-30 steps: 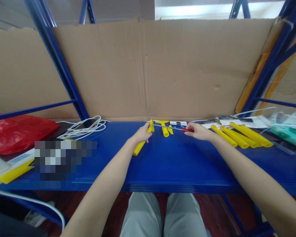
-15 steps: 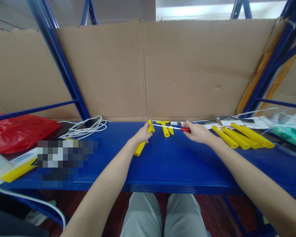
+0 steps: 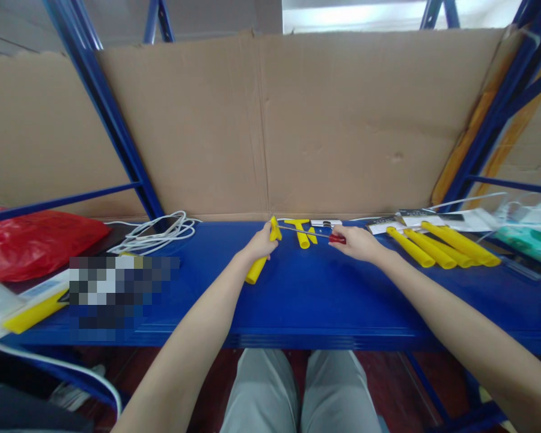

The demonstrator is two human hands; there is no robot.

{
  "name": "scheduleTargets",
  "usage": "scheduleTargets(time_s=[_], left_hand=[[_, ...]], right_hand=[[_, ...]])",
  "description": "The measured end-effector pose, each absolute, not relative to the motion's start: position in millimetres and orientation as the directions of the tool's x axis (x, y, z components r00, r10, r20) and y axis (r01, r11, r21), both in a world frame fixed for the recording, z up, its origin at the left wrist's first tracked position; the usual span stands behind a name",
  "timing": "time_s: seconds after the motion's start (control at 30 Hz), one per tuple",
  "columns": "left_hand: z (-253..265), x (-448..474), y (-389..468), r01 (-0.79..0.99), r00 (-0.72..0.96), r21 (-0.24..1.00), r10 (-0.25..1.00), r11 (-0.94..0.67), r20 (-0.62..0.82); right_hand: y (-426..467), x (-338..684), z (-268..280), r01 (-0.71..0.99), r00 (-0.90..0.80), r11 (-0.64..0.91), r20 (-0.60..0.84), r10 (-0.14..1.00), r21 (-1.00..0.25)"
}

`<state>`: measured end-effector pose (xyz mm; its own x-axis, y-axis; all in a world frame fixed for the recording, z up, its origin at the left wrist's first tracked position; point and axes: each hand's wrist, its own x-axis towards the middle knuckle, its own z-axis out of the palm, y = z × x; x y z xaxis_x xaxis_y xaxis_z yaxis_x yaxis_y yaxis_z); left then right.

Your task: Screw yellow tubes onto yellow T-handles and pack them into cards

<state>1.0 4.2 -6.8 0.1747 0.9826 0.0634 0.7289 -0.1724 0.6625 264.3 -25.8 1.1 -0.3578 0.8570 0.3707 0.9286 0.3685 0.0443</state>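
Observation:
My left hand (image 3: 260, 243) is closed round a yellow T-shaped plastic handle (image 3: 253, 272), its tube pointing down toward me and its crosspiece up. In my right hand (image 3: 354, 242) is a screwdriver (image 3: 337, 239) with a red grip, my fingers wrapped round it. Its long thin shaft runs left, and the tip meets the head of the yellow handle; the exact contact is too small to make out. Between my hands, a second yellow T-shaped piece (image 3: 303, 236) lies on the blue shelf (image 3: 315, 294), with a small yellow wedge-like piece (image 3: 312, 235) beside it.
Several yellow tubes (image 3: 442, 248) lie at the right on white and black packaging (image 3: 428, 217). A coiled white cable (image 3: 171, 231) and a red plastic bag (image 3: 45, 240) are at the left. Cardboard (image 3: 342, 120) walls the back. Blue uprights (image 3: 112, 120) flank the shelf.
My right hand and the screwdriver have shifted very slightly left. The left hand still grips the yellow handle in nearly the same place.

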Motion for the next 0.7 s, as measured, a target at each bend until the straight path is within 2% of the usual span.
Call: scheduleTargets(time_s=[0.17,0.27,0.5,0.7], left_hand=[[-5.8,1.4,4.0,0.736,0.163,0.655,0.984,-0.171,0.073],[-6.1,1.8,4.9,0.744,0.161,0.647,0.984,-0.168,0.069],[-4.4,3.2,2.1,0.776,0.191,0.600,0.979,-0.196,0.074],[0.9,5.0,-4.4,0.771,0.154,0.615,0.985,-0.167,0.075]], right_hand=[[-27.5,258.7,1.9,0.916,-0.365,0.396,0.281,0.888,-0.062],[-27.7,260.6,5.4,0.908,-0.380,0.412,0.266,0.886,-0.074],[-23.0,268.3,1.8,0.909,-0.356,0.409,0.359,0.863,-0.082],[-24.2,261.4,-2.7,0.912,-0.308,0.379,0.343,0.887,-0.161]])
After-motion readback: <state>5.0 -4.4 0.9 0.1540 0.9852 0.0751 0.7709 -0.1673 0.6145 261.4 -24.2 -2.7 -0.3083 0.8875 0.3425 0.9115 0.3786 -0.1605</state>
